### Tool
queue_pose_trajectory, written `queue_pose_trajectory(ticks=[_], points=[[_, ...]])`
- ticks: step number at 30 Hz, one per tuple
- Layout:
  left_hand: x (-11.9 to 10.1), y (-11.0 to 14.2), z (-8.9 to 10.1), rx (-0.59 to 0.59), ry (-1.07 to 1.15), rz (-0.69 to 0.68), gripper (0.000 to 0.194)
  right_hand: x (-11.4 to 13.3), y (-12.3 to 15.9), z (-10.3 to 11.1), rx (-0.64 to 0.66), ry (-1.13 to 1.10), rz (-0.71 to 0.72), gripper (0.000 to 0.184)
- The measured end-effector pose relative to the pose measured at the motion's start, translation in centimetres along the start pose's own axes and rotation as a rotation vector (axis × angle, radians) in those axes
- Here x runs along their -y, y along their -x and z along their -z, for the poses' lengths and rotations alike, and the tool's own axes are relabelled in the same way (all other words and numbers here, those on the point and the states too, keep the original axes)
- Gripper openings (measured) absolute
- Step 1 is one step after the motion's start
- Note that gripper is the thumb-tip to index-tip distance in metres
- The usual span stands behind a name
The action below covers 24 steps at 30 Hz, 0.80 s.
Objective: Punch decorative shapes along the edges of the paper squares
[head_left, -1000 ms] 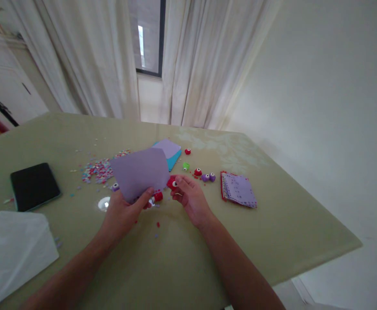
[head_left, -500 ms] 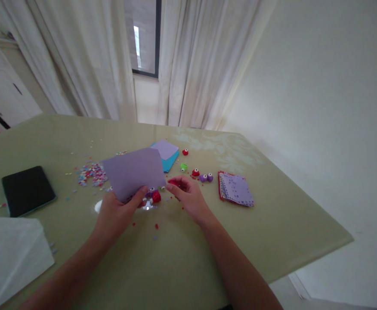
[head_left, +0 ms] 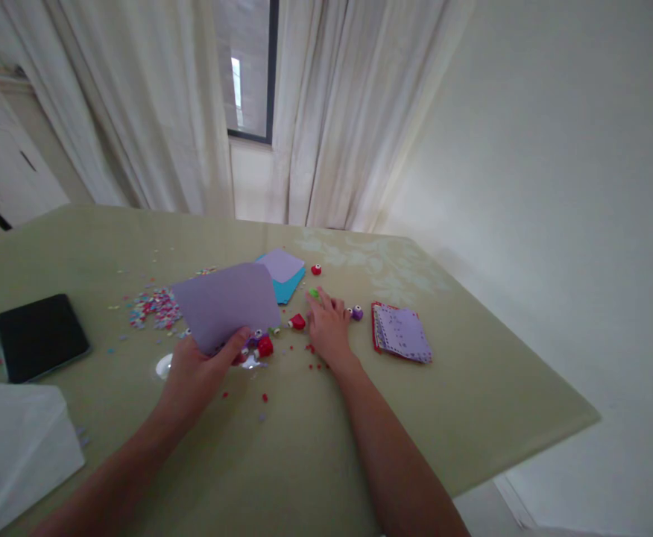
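My left hand [head_left: 206, 373] pinches the lower edge of a sheet of purple paper [head_left: 229, 302], holding it tilted above the table. Just behind that thumb lie small red and purple pieces with googly eyes, one a red piece [head_left: 265, 346]. My right hand [head_left: 329, 328] is palm down over the table with its fingers apart. Its fingertips are at a small green piece [head_left: 314, 293]; whether they touch it I cannot tell. Left of this hand sits a red googly-eyed piece [head_left: 297, 321], and to its right a purple googly-eyed piece [head_left: 357, 312].
Behind the sheet lie blue and purple paper squares [head_left: 282, 267] and another red piece [head_left: 316, 269]. A dotted purple card stack [head_left: 403, 333] is at right. At left are scattered confetti bits [head_left: 156, 307], a black tablet-like slab [head_left: 42, 337] and a white sheet [head_left: 19, 447].
My right hand has let go of the red piece, which now lies on the table, and has moved right and away from me to the green piece. My left hand keeps the purple paper.
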<state>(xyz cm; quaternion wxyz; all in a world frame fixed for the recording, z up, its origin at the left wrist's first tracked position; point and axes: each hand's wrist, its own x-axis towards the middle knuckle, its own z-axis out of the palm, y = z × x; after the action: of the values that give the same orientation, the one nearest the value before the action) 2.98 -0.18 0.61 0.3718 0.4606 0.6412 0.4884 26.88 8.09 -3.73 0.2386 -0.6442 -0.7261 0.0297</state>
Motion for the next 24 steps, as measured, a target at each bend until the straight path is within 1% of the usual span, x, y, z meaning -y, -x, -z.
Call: queue_pose_trajectory(ticks=[2,4,6,8,9,10,12,13,15,16,18,20,22,24], points=[[0.1,0.0,0.0,-0.012,0.003,0.008,0.034,0.1,0.1,-0.1,0.021,0.037,0.003,0.033],[-0.1,0.1,0.0,-0.026,-0.003,0.024,0.035,0.0,0.2,-0.1,-0.001,0.014,0.005,0.025],[-0.5,0.2,0.0,-0.036,-0.012,0.033,0.036,-0.1,0.3,-0.1,-0.011,-0.067,0.039,0.029],[-1.0,0.4,0.1,-0.04,-0.026,0.029,0.036,-0.5,0.2,-0.1,-0.016,-0.196,0.087,0.037],[-1.2,0.5,0.1,-0.043,-0.029,0.022,0.036,-0.8,0.0,0.0,-0.04,-0.262,0.087,0.039],[-1.4,0.5,0.1,-0.046,-0.029,0.015,0.036,-1.2,-0.1,0.3,-0.084,-0.312,0.06,0.04],[-1.5,0.6,0.2,-0.046,-0.031,0.011,0.037,-2.3,-0.4,1.0,-0.206,-0.326,-0.051,0.038],[-1.5,0.6,0.3,-0.046,-0.031,0.009,0.037,-3.0,-0.4,1.6,-0.264,-0.29,-0.11,0.037],[-1.4,0.6,0.4,-0.05,-0.032,-0.007,0.038,-4.4,-0.2,2.6,-0.304,-0.185,-0.182,0.031],[-1.3,0.5,0.4,-0.048,-0.037,-0.018,0.038,-5.0,0.0,3.1,-0.285,-0.145,-0.193,0.026],[-1.1,0.5,0.4,-0.046,-0.053,-0.038,0.038,-5.8,0.5,3.7,-0.163,-0.037,-0.183,0.021],[-0.9,0.4,0.3,-0.038,-0.075,-0.042,0.039,-6.0,0.9,3.9,-0.065,0.019,-0.165,0.017],[-0.6,0.3,0.3,-0.035,-0.092,-0.036,0.04,-5.8,0.9,4.1,-0.039,0.022,-0.153,0.012],[-0.4,0.3,0.2,-0.04,-0.105,-0.028,0.04,-5.4,0.8,4.3,-0.068,0.002,-0.149,0.008]])
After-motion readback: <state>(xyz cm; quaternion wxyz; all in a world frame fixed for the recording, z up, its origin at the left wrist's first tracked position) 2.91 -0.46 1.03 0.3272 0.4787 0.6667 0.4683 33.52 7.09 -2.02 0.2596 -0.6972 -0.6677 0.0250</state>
